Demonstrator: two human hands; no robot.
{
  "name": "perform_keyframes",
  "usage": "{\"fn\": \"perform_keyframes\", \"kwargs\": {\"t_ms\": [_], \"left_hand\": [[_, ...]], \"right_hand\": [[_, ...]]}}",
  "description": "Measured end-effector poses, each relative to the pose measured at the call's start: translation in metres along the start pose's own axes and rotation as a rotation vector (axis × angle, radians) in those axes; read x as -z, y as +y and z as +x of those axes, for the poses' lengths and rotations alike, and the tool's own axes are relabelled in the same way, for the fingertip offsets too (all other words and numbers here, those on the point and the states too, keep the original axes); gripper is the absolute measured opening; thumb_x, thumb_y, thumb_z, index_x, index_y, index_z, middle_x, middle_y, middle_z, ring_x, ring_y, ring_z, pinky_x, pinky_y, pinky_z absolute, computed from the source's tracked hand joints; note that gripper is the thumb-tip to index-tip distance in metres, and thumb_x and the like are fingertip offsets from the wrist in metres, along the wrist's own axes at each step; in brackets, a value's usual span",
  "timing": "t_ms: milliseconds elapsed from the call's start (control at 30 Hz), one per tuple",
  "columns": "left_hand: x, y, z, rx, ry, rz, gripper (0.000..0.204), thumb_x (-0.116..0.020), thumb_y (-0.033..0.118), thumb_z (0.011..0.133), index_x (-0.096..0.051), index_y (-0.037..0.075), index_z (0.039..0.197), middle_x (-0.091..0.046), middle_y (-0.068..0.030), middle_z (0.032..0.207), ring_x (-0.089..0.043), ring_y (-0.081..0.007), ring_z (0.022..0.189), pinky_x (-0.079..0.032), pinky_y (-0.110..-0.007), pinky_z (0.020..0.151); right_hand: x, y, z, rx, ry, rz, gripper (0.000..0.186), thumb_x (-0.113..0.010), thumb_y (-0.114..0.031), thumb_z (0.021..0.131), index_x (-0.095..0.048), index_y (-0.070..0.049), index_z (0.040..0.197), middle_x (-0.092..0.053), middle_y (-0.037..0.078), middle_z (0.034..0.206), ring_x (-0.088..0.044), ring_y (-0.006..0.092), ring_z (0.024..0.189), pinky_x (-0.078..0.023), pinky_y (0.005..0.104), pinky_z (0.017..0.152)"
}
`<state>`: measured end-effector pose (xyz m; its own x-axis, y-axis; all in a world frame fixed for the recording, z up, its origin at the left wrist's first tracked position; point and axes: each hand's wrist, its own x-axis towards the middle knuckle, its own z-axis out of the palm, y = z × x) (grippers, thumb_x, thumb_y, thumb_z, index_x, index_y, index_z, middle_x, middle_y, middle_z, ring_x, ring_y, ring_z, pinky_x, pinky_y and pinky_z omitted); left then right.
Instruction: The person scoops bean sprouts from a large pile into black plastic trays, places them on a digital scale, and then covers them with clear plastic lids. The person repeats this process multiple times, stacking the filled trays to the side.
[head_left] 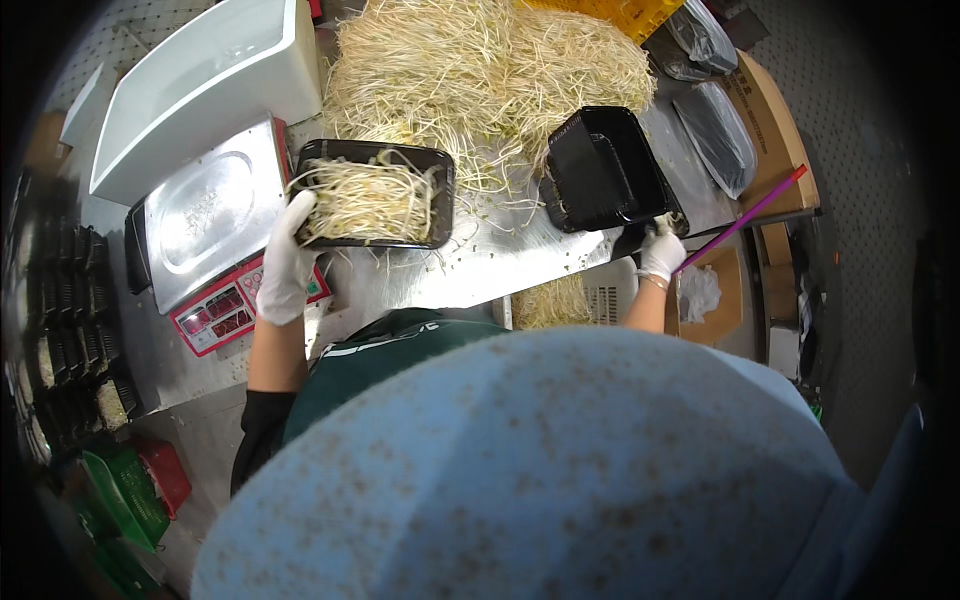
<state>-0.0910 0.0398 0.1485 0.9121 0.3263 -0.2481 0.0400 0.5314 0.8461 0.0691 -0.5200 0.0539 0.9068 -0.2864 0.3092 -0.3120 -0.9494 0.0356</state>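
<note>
My left hand [287, 265], in a white glove, grips the left end of a black plastic tray [446, 205]. Loose bean sprouts [370, 200] fill that tray, some hanging over its rim. On the right, my gloved right hand [662, 253] is closed at the near corner of some empty black trays [610, 165], which seem nested and tilted; its fingertips are partly hidden. Beyond both trays, a large heap of bean sprouts [480, 75] covers the far part of the metal table [440, 285], with stray strands scattered toward me.
A red-edged scale [205, 215] with a metal pan stands left, before a white bin [205, 85]. Below the table's front edge is a white basket [615, 285] of sprouts. A purple stick [740, 220] and cardboard box [765, 130] lie right; stacked black trays [75, 310] stand far left.
</note>
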Motion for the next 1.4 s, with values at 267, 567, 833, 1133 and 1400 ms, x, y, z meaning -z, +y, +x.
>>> {"fn": "perform_keyframes", "kwargs": {"t_ms": [267, 567, 833, 1133, 1400], "left_hand": [[0.069, 0.070, -0.065, -0.337, 0.219, 0.042, 0.043, -0.053, 0.020, 0.094, -0.046, 0.007, 0.134, -0.058, -0.0111, 0.124, -0.058, -0.0220, 0.111, -0.046, -0.037, 0.095], [0.147, 0.066, -0.031, -0.102, 0.382, 0.436, 0.047, -0.058, 0.040, 0.090, -0.056, 0.007, 0.124, -0.065, -0.0024, 0.104, -0.063, -0.0106, 0.086, -0.051, -0.023, 0.062], [0.134, 0.070, -0.054, -0.590, 0.616, 0.394, 0.068, -0.058, 0.018, 0.092, -0.024, -0.005, 0.146, -0.043, -0.0199, 0.140, -0.041, -0.0257, 0.131, -0.033, -0.033, 0.108], [0.059, 0.030, -0.095, -0.999, 0.017, 1.033, 0.034, -0.059, -0.004, 0.082, -0.057, 0.002, 0.115, -0.067, -0.0176, 0.107, -0.067, -0.0266, 0.084, -0.053, -0.034, 0.075], [-0.006, -0.073, 0.010, -0.714, -0.206, 1.603, 0.081, -0.070, 0.018, 0.079, -0.027, -0.002, 0.145, -0.029, -0.0243, 0.148, -0.032, -0.0340, 0.137, -0.026, -0.041, 0.113]], "right_hand": [[0.166, -0.029, -0.028, 0.015, 0.332, 0.466, 0.021, -0.072, -0.026, 0.082, -0.073, -0.007, 0.091, -0.065, 0.017, 0.067, -0.062, 0.0319, 0.056, -0.048, 0.0398, 0.053], [0.177, -0.136, -0.033, 0.420, 0.042, 0.016, 0.061, -0.073, -0.047, 0.076, -0.062, -0.006, 0.120, -0.067, 0.022, 0.102, -0.064, 0.0361, 0.097, -0.050, 0.0441, 0.082], [0.107, -0.332, -0.128, 1.283, -0.225, 0.405, 0.126, -0.093, -0.035, 0.047, -0.024, 0.008, 0.143, -0.035, 0.027, 0.145, -0.038, 0.0392, 0.133, -0.030, 0.0404, 0.112], [0.076, -0.464, -0.072, 1.347, -0.541, 0.083, 0.086, -0.080, -0.043, 0.062, -0.044, -0.005, 0.130, -0.059, 0.022, 0.117, -0.056, 0.0344, 0.112, -0.044, 0.0401, 0.095], [0.044, -0.370, -0.090, 1.545, -0.062, 0.421, 0.060, -0.071, -0.021, 0.075, -0.051, 0.002, 0.126, -0.062, 0.019, 0.089, -0.059, 0.0319, 0.086, -0.048, 0.0391, 0.071]]}}
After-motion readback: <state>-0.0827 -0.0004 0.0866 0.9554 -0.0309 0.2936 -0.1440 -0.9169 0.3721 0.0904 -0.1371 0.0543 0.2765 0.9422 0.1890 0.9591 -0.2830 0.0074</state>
